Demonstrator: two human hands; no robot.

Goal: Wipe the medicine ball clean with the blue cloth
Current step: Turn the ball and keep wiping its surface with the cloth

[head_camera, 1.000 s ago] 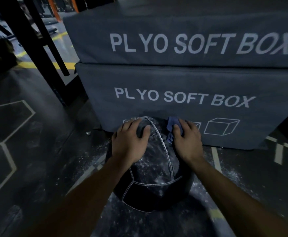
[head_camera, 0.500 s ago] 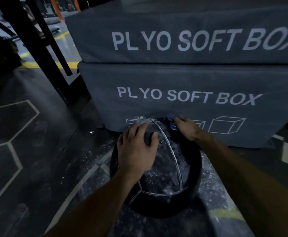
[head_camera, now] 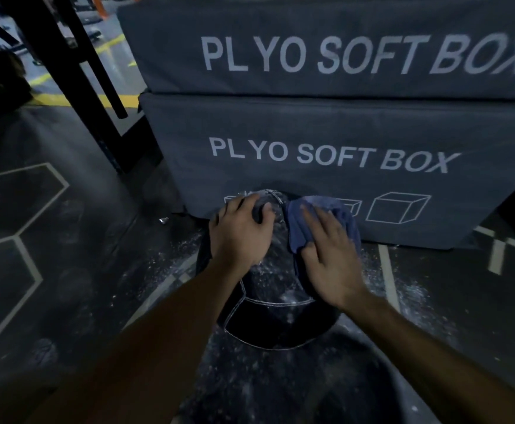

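Note:
A black medicine ball (head_camera: 276,319) with white stitched seams sits on the floor against the lower grey box, dusted with white powder. My left hand (head_camera: 239,235) rests spread on its upper left side, fingers curved over the top. My right hand (head_camera: 329,261) lies flat on the blue cloth (head_camera: 299,220), pressing it against the ball's upper right side with straight fingers. The cloth spreads out beyond my fingertips.
Two stacked grey boxes marked PLYO SOFT BOX (head_camera: 326,154) stand right behind the ball. A black steel rack frame (head_camera: 76,84) rises at the left. White powder (head_camera: 403,289) is scattered on the dark floor, which has pale hexagon lines (head_camera: 33,270).
My right hand has come back from the ball's far side to its upper right, and the blue cloth now lies spread under flat fingers. My left hand has stayed on the ball.

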